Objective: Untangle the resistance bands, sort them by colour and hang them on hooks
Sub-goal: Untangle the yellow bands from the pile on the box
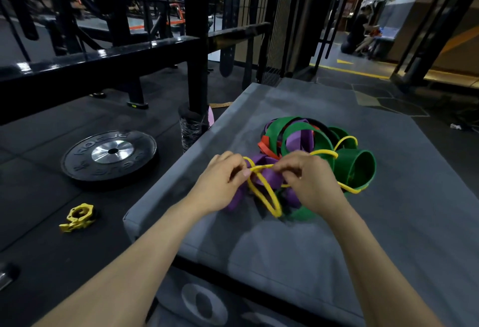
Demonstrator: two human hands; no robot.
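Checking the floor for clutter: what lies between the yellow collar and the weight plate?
Nothing: head view shows bare black floor between collar and plate.

1. Tangle of bands: thin yellow band (264,194), wide green bands (355,168), purple bands (267,177), red band (267,148), a sliver of black.
2. Grey pad (363,223) beneath.
3. At nine o'clock: black weight plate (110,155), silver hub, raised black lettering.
4. At eight o'clock: yellow collar clamp (79,216) on dark floor.
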